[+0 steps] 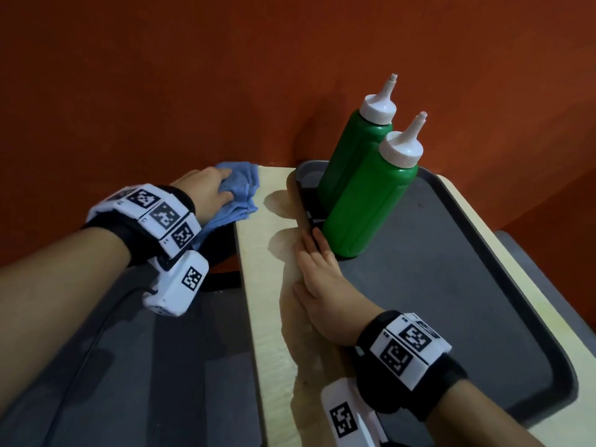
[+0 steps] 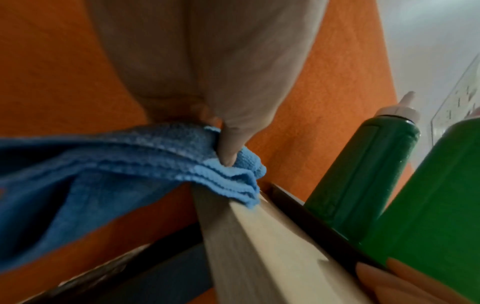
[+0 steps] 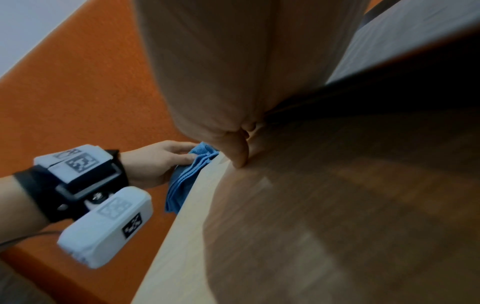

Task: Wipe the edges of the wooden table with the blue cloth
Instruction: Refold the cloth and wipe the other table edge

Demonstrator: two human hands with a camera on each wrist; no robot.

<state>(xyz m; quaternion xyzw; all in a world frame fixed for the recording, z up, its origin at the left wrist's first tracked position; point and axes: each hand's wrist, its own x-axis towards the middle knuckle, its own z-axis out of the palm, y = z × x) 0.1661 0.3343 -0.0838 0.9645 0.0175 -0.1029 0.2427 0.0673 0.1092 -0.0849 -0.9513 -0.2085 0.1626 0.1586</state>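
Observation:
The folded blue cloth (image 1: 240, 191) lies over the far left corner of the pale wooden table (image 1: 264, 285). My left hand (image 1: 209, 191) grips the cloth against the table's left edge, the thumb (image 2: 228, 152) pinching its folds (image 2: 145, 156). In the right wrist view the cloth (image 3: 187, 176) hangs down along that edge, held by the left hand (image 3: 155, 162). My right hand (image 1: 322, 279) lies flat on the tabletop, fingers straight, its fingertips touching the rim of the dark tray (image 1: 467, 285).
Two green squeeze bottles (image 1: 364, 201) with white nozzle caps stand upright on the tray's far end, close to my right fingertips. An orange wall (image 1: 193, 75) rises behind the table. A dark grey seat (image 1: 129, 366) sits below the left edge.

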